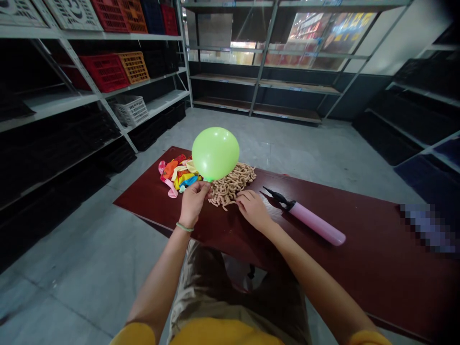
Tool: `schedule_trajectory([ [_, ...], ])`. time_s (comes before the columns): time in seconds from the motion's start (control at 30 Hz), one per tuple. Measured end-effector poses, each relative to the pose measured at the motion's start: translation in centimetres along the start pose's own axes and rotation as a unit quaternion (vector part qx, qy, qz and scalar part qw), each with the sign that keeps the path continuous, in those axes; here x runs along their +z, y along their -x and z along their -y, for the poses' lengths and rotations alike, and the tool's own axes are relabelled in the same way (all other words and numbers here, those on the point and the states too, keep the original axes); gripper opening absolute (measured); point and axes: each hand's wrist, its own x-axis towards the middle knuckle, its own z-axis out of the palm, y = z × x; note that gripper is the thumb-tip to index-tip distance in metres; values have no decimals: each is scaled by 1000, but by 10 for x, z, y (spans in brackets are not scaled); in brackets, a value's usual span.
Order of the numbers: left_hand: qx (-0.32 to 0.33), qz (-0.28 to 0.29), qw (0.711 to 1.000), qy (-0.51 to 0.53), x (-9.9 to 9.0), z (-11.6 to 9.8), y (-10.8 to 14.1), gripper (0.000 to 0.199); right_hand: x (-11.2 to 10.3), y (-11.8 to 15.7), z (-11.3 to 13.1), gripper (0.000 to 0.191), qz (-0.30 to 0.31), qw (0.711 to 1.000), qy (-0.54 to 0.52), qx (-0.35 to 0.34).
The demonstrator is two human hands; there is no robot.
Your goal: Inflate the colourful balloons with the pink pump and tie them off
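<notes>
An inflated light green balloon (215, 152) stands above the table, its neck pinched between the thumb and fingers of my left hand (196, 199). My right hand (253, 208) has its fingers curled at the near edge of a heap of curled beige strands (237, 184). One strand runs to its fingertips, and they appear closed on it. Left of the heap, partly behind the balloon, lie uninflated balloons (174, 172) in several colours. A pink hand pump (316, 223) with a black nozzle end rests right of my right hand.
All this lies on a dark red table (373, 249). A blurred purple patch (427, 227) shows at its right end. Metal shelving with red crates (104, 72) and a white basket (131, 110) stands left. More shelves (266, 86) line the back and right.
</notes>
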Motion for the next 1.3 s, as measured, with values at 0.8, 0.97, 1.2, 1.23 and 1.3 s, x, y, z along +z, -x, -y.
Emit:
schedule_trajectory([
  [0.8,-136,120,972,148,106,19,68,33,-114,55,27,18,-93,956,-116,251],
  [0.97,-196,134,950,204,106,11,75,32,-55,67,8,21,-111,876,-338,326],
  [1.2,-229,225,932,168,102,20,87,31,-9,37,-16,36,-56,833,-439,333],
  [1.23,-234,230,930,163,101,24,86,31,-8,36,-17,38,-47,835,-441,324],
  [1.3,-243,231,929,155,99,32,84,33,-8,38,-17,40,-38,846,-434,308],
])
